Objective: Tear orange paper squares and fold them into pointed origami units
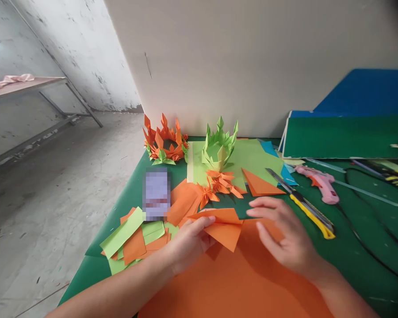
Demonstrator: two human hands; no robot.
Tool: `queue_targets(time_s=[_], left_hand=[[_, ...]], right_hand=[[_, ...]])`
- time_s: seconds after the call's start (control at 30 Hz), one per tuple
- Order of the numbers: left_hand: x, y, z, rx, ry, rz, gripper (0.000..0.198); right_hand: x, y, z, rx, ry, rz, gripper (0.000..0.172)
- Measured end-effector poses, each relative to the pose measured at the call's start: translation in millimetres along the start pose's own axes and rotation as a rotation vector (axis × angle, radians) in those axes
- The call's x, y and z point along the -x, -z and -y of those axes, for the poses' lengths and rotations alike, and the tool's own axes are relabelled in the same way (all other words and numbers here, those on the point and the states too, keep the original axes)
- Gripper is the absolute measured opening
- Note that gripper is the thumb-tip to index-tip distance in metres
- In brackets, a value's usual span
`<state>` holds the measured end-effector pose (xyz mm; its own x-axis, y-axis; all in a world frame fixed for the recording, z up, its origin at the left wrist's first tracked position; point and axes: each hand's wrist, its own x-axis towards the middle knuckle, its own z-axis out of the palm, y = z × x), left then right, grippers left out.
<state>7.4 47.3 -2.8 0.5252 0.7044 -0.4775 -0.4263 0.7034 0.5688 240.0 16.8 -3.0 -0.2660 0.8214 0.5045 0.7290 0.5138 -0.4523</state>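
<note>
A folded orange paper is held up just above a large orange sheet, near the front middle of the table. One flap stands a little apart from the layer beneath it, and a pointed corner hangs downward. The left hand grips the paper at its left end, thumb pressed on top and the other fingers underneath. The right hand is raised just beside the paper's right edge, its fingers loosely curled and parted, holding nothing.

Just beyond the folded paper lies a cluster of orange origami petals, with an orange triangle to its right and overlapping orange sheets to its left. Farther left are a pixelated rectangular item and a heap of orange and green paper pieces. To the right rest a yellow-handled utility knife and a pink glue gun with a black cable.

Toward the back, a green paper crown stands on light green paper, and an orange paper crown with green leaves stands to its left. A blue-and-green board leans at the back right.
</note>
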Motion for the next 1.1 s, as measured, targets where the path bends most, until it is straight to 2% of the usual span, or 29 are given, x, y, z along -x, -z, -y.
queue_targets(time_s=[0.1,0.23,0.3,0.43,0.53,0.67,0.8,0.97,1.1], left_hand=[[-3.2,4.0,1.4,0.021,0.008,0.015,0.025],[-6.0,7.1,3.4,0.027,0.031,-0.019,0.027],[-5.7,6.2,3.8,0.006,0.037,-0.028,0.028],[-2.6,3.7,4.0,-0.086,0.026,-0.003,0.028],[-0.3,4.1,3.4,-0.143,0.004,0.021,0.032],[-0.5,7.5,1.6,-0.176,-0.011,0.042,0.032],[-4.2,11.3,1.3,-0.221,-0.054,0.100,0.033],[-6.1,9.8,2.3,-0.234,-0.215,0.021,0.036],[-5.0,7.6,3.9,-0.238,-0.328,-0.061,0.036]], right_hand=[[2.0,-14.3,12.8,-0.025,0.079,0.117,0.055],[6.0,-28.0,9.0,-0.070,0.071,0.177,0.060],[7.7,-32.0,6.1,-0.088,0.034,0.179,0.057],[10.4,-34.4,4.6,-0.094,0.045,0.147,0.044],[12.5,-33.4,5.1,-0.049,0.093,0.088,0.040],[14.9,-30.1,5.4,0.051,0.129,-0.002,0.041],[17.3,-27.1,5.7,0.144,0.161,-0.022,0.053],[19.0,-27.7,9.7,0.238,0.217,-0.129,0.057],[14.6,-30.2,8.1,0.126,0.162,-0.104,0.057]])
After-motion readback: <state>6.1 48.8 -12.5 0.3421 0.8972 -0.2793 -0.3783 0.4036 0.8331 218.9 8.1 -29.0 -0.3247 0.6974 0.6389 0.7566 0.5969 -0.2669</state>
